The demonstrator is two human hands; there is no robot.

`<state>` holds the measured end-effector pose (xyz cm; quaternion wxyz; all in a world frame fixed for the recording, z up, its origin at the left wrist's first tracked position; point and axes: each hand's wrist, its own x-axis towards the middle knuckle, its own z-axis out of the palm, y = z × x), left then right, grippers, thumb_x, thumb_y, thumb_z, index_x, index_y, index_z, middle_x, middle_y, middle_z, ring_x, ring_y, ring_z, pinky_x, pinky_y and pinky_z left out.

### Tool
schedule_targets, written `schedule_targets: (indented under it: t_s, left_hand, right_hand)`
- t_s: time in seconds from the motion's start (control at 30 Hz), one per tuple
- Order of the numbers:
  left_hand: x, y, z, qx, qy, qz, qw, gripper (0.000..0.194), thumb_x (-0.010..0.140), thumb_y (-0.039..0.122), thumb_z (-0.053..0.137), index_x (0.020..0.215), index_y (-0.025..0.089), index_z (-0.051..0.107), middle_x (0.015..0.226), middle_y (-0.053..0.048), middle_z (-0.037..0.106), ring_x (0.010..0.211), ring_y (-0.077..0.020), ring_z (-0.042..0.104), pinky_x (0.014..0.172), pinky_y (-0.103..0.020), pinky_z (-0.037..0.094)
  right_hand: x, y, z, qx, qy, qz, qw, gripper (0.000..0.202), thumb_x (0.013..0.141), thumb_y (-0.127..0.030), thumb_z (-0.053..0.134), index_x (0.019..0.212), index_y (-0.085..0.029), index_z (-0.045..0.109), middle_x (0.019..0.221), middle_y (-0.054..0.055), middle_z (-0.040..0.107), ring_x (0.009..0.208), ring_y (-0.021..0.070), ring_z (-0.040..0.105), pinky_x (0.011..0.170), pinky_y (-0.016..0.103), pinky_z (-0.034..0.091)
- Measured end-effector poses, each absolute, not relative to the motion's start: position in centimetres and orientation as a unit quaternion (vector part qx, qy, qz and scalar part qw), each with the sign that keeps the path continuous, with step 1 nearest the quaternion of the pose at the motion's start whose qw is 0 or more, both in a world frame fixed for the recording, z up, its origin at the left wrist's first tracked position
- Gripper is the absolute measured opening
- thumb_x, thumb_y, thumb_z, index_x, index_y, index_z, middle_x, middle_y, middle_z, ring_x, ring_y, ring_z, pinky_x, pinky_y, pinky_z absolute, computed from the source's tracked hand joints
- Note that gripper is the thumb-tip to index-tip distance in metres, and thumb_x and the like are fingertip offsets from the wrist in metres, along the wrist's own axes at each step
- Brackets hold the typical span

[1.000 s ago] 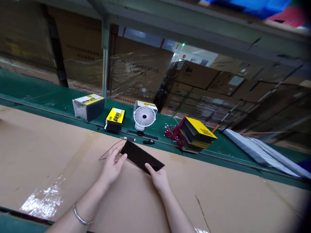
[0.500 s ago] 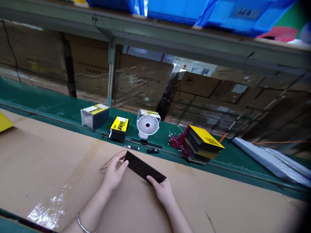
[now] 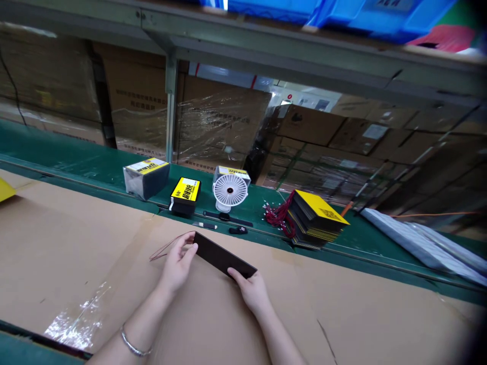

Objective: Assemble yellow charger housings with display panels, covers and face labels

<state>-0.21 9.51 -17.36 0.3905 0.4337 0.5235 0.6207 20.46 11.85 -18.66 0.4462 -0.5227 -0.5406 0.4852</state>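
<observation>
A flat black card (image 3: 224, 256) is tilted up in front of me above the cardboard, held at both ends. My left hand (image 3: 180, 261) grips its left end, thumb on the near face. A thin reddish cord (image 3: 162, 250) loops out to the left beside that hand. The card's right end is in my right hand (image 3: 251, 291), with the thumb lying across the dark surface. Beyond the card lie a black strap-like band (image 3: 227, 218), a small black item (image 3: 238, 230) and a thin knife-like strip (image 3: 205, 225). The card's far face is hidden.
A white fan (image 3: 230, 191) stands behind, near a yellow-topped black box (image 3: 185, 196) and a wrapped box (image 3: 146, 177). To the right sits a stack of yellow and black cards (image 3: 317, 218) with red cords (image 3: 279, 218). Blue bins (image 3: 281, 12) line the shelf overhead.
The view has shifted slightly, so the bench items appear a little higher. Both hands keep hold of the black card, its angle almost the same.
</observation>
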Motion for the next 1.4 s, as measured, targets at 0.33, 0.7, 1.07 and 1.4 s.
schedule_targets:
  t_s: [0.33,0.7,1.07,1.4]
  left_hand:
    - [0.0,9.9,-18.5,0.459,0.556,0.59,0.363,0.04,0.079,0.04,0.053,0.114,0.02,0.055,0.117,-0.009,0.057,0.107,-0.0221,0.053,0.088,-0.034,0.045]
    - [-0.3,10.1,-21.0,0.502,0.649,0.499,0.279,0.039,0.067,0.028,0.062,0.105,0.018,0.062,0.102,-0.008,0.062,0.106,-0.0301,0.046,0.097,-0.047,0.031]
    - [-0.6,10.6,-20.8,0.451,0.598,0.542,0.382,0.036,0.076,0.041,0.057,0.105,0.019,0.056,0.111,-0.01,0.06,0.099,-0.0239,0.058,0.09,-0.039,0.042]
    - [0.1,9.9,-18.8,0.454,0.505,0.578,0.452,0.045,0.075,0.034,0.06,0.119,0.026,0.052,0.122,-0.006,0.051,0.107,-0.0206,0.047,0.095,-0.035,0.036]
  right_hand:
    - [20.5,11.9,-18.6,-0.532,-0.532,0.48,0.45,0.044,0.057,-0.046,0.074,0.087,-0.013,0.071,0.094,0.013,0.07,0.093,0.0317,0.065,0.087,0.044,0.05]
    - [20.7,12.1,-18.6,-0.533,-0.531,0.479,0.452,0.044,0.061,-0.043,0.073,0.093,-0.013,0.069,0.099,0.012,0.069,0.098,0.0306,0.063,0.09,0.043,0.048]
    - [21.3,12.5,-19.4,-0.513,-0.531,0.487,0.466,0.043,0.061,-0.04,0.074,0.095,-0.014,0.068,0.102,0.011,0.069,0.099,0.0293,0.062,0.092,0.043,0.047]
    - [21.7,12.6,-18.7,-0.532,-0.524,0.449,0.491,0.041,0.058,-0.042,0.075,0.089,-0.016,0.071,0.097,0.011,0.07,0.095,0.0308,0.064,0.087,0.044,0.05]
